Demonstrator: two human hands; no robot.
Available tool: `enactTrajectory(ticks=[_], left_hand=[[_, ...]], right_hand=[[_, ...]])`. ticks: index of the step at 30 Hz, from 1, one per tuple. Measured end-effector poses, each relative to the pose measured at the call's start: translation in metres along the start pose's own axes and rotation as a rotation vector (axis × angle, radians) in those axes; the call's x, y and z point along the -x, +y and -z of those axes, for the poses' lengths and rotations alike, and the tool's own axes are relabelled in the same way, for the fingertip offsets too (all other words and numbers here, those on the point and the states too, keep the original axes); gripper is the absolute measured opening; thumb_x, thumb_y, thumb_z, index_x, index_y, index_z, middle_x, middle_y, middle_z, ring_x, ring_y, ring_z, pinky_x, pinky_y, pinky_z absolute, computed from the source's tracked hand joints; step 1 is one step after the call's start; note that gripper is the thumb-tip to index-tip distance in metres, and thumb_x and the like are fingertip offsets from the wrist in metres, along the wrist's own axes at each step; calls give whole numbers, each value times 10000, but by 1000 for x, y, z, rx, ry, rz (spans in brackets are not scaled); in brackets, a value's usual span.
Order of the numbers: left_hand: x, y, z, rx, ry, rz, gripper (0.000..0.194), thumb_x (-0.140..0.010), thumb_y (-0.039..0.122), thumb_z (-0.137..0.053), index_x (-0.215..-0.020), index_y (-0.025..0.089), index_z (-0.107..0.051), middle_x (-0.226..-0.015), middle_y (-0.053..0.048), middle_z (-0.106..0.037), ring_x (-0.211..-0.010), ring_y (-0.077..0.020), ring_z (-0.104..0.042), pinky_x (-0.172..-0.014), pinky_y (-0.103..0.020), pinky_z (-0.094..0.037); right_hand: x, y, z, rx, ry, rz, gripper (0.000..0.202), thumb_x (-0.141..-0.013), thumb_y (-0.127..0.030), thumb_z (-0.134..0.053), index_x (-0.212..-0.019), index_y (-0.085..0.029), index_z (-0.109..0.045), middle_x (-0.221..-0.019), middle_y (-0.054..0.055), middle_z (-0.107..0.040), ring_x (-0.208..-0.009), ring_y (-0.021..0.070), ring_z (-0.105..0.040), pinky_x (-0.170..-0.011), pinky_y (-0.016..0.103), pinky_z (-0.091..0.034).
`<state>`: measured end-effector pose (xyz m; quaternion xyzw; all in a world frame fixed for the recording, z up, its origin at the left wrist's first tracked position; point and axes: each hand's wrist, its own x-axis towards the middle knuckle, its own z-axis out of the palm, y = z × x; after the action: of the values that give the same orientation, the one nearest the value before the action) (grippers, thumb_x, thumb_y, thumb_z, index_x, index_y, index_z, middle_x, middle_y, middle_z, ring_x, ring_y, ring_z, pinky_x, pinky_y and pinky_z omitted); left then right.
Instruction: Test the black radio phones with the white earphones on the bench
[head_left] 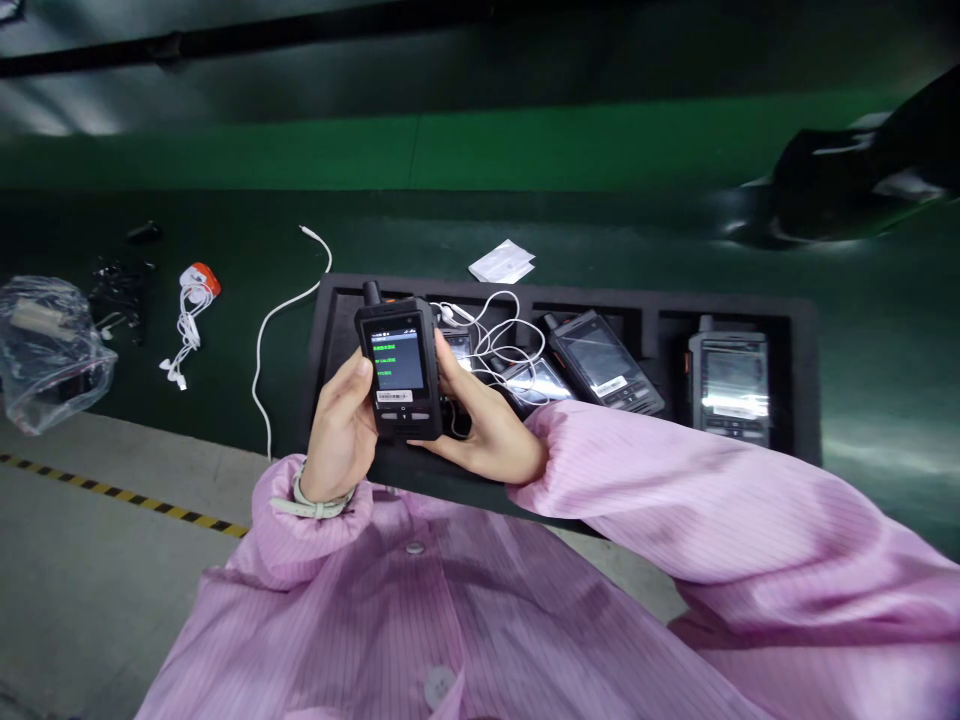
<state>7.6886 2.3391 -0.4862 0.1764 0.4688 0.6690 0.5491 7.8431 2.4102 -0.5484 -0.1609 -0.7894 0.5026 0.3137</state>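
A black handheld radio (pixel 401 375) with a stubby antenna and a lit screen showing green lines of text is held upright between both hands. My left hand (pixel 341 425) grips its left side, the thumb lying along the edge by the screen. From the right, my right hand (pixel 484 420) clasps the other side, with fingers at the edge and underneath. Behind it, a black foam tray (pixel 570 298) carries several similar radios, among them a tilted radio (pixel 604 360) and an upright radio (pixel 731 385). White earphones (pixel 506 335) lie tangled over the tray's middle.
On the green bench (pixel 397 235), a white cable (pixel 274 310) curves left of the tray. Farther left are bundled earphones (pixel 187 325) with an orange piece, black cords (pixel 120 290) and a clear plastic bag (pixel 52 350). A white paper packet (pixel 502 262) lies behind the tray.
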Motion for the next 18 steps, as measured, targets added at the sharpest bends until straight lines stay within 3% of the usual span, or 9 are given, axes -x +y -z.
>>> enactTrajectory(ticks=[8, 14, 16, 18], left_hand=[[2, 1, -1, 5, -9, 1, 248, -921, 370, -699, -1101, 215, -772, -1175, -70, -774, -1236, -264, -679, -1053, -371, -551], [2, -5, -7, 42, 25, -30, 261, -998, 325, -578, -1199, 263, -730, -1243, -32, -753, -1321, -229, -623, -1112, -361, -509], [2, -6, -9, 50, 39, -10, 272, -994, 393, -573, -1176, 263, -729, -1241, -31, -751, -1326, -240, -618, -1103, -374, -518], [2, -7, -10, 31, 15, 23, 396, -954, 568, -585, -1136, 247, -730, -1247, -53, -743, -1317, -275, -622, -1072, -394, -542]], right_hand=[[0, 1, 0, 6, -16, 3, 1091, -930, -442, -713, -1670, -265, 68, -1673, 148, -350, -1466, 306, -495, -1175, 479, -492], [-2, -2, 2, 90, 28, 113, 1012, -945, -427, -693, -1676, -298, -5, -1535, 126, -532, -1277, 286, -637, -1056, 448, -574], [-3, -4, 3, 145, 54, 163, 970, -951, -432, -687, -1675, -322, -52, -1490, 114, -567, -1229, 280, -650, -1022, 438, -582], [-3, -5, 4, 228, 81, 221, 928, -964, -450, -664, -1674, -329, -80, -1472, 122, -574, -1213, 286, -646, -995, 437, -580]])
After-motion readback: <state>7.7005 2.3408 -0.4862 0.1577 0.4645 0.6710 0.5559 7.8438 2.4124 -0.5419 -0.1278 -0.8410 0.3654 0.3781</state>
